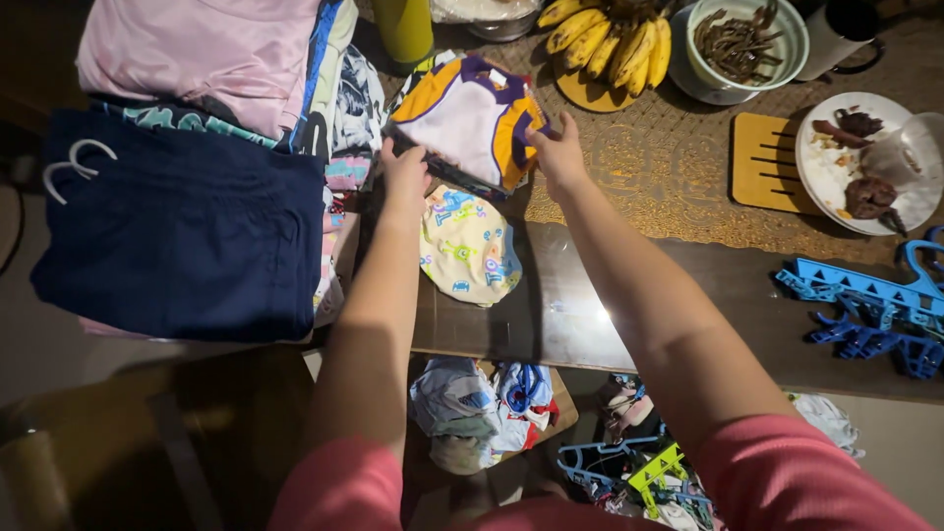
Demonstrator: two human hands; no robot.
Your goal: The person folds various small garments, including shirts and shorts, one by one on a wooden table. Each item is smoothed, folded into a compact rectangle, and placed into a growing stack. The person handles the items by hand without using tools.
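View from above of a person at a dark table point(629, 305), both arms stretched forward. The left hand point(404, 172) and the right hand point(557, 152) grip a small folded shirt point(472, 118), white with purple and yellow trim, at its near corners; each hand pinches the cloth between thumb and fingers, the left at the lower left edge, the right at the right edge. The shirt sits on the table's far side, just beside a stack of folded clothes point(339, 108). Directly below it, nearer the person, lies a pale yellow printed garment point(470, 251). Left of the arms: navy shorts point(182, 231) with a white drawstring, laid flat, and a pink garment point(202, 54) behind them. Far side, right: a bunch of bananas point(610, 39), a bowl point(737, 44), and a white plate point(855, 162) with food scraps. Blue plastic hangers point(870, 305) lie at the right edge. More clothes point(477, 408) lie on the floor under the table.
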